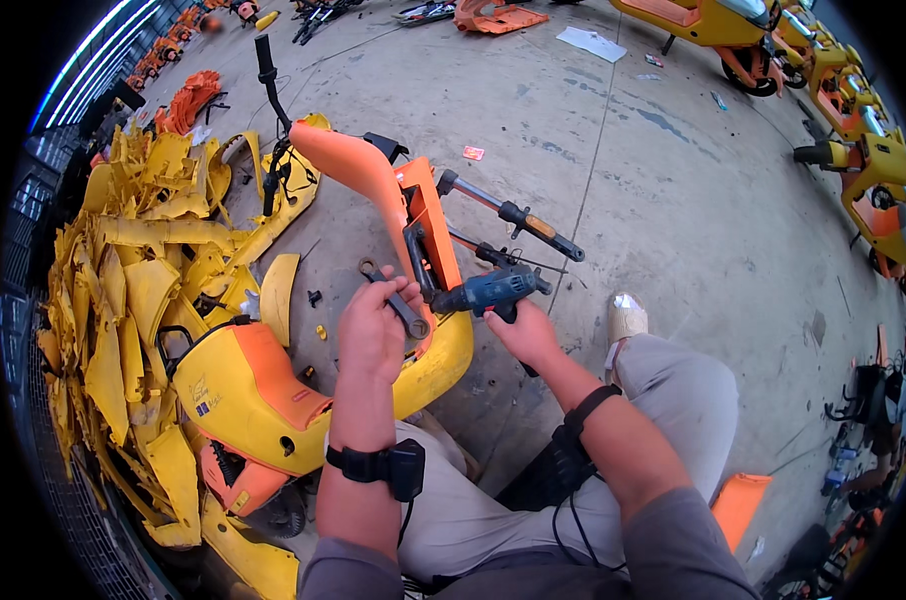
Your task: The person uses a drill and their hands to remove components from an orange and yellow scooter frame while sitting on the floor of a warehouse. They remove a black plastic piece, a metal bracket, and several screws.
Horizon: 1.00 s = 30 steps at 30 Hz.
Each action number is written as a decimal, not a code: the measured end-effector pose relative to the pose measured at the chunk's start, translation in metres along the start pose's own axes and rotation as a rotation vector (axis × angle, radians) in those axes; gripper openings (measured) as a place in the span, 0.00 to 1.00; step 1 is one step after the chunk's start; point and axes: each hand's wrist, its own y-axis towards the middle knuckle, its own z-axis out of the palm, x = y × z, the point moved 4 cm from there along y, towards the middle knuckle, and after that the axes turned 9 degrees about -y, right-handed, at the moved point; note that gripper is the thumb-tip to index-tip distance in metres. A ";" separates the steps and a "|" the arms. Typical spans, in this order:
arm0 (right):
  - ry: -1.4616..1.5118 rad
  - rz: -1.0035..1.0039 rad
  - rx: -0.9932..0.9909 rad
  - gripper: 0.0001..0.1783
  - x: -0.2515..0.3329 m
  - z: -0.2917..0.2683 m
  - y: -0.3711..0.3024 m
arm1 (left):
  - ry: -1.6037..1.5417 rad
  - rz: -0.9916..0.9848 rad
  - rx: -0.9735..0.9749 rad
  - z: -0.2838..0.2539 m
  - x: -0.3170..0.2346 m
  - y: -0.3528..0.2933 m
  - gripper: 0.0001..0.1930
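At the middle of the head view, your left hand (376,320) pinched a dark wrench (408,314) between thumb and fingers, while your right hand (526,335) was closed firmly round a blue power driver (498,289). The driver's nose pointed left, close by the lower end of a dark bar (421,258) on the scooter (445,358); whether it met a fastener there could not be told. The scooter was on the floor (538,130) just in front of you and to your left, at a tilt that was hard to judge. By the look of it, the work stood partway: no wheel showed between the legs of the fork (523,218), so that part seemed done. The orange front panel (348,165), the handlebar (275,98) and the yellow rear body (235,395) were still in place, so plenty seemed left untouched. Beside it on the left lay a heap of loose yellow panels (123,300), though nothing showed whether any belonged to this scooter.
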 end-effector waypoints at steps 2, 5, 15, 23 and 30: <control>-0.027 -0.004 0.004 0.29 0.002 -0.002 0.002 | -0.002 0.000 0.004 0.001 0.002 0.001 0.15; -0.056 0.027 0.066 0.28 -0.002 0.001 0.006 | -0.001 -0.002 0.004 0.001 0.003 0.001 0.15; -0.082 -0.018 0.044 0.31 -0.014 0.009 0.022 | 0.010 0.006 -0.022 -0.005 0.002 0.005 0.14; -0.190 0.032 -0.069 0.36 -0.014 0.012 0.022 | 0.023 0.035 -0.031 -0.004 0.001 0.003 0.15; -0.213 0.052 -0.156 0.34 -0.020 0.017 0.023 | 0.017 0.041 -0.030 -0.006 -0.001 0.002 0.14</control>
